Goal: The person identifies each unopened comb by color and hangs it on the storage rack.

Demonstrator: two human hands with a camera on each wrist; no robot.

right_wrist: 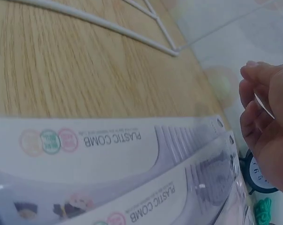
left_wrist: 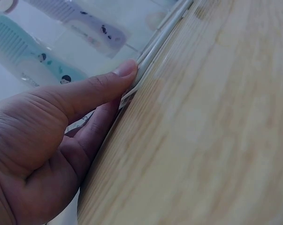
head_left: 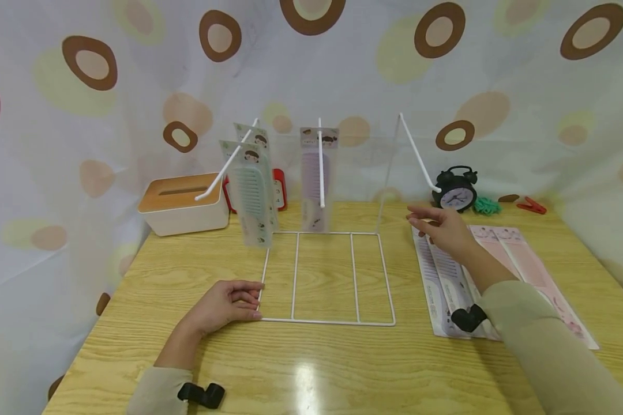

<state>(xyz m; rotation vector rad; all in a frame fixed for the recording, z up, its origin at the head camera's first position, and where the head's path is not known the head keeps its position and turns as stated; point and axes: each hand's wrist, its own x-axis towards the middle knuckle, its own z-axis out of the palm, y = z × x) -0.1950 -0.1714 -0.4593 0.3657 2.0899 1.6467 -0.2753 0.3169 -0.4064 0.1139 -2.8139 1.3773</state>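
A white wire display rack [head_left: 327,322] stands on the table, with three hooks rising toward me. Two packaged green combs [head_left: 250,196] hang from the left hook, and one packaged purple comb [head_left: 310,178] from the middle one; the right hook [head_left: 417,153] carries nothing. My left hand [head_left: 223,305] holds the rack's front left corner, thumb against the wire [left_wrist: 153,51]. Above the top ends of the packaged purple combs [head_left: 428,282] lying at the right, my right hand [head_left: 446,230] hovers with loosely bent fingers. Nothing shows between them in the right wrist view.
Packaged pink combs [head_left: 537,271] lie right of the purple ones. Behind them are a black alarm clock [head_left: 457,196], a green coiled item [head_left: 487,206] and a red clip [head_left: 532,205]. A tissue box [head_left: 187,216] and a red-framed object [head_left: 280,184] stand at the back left.
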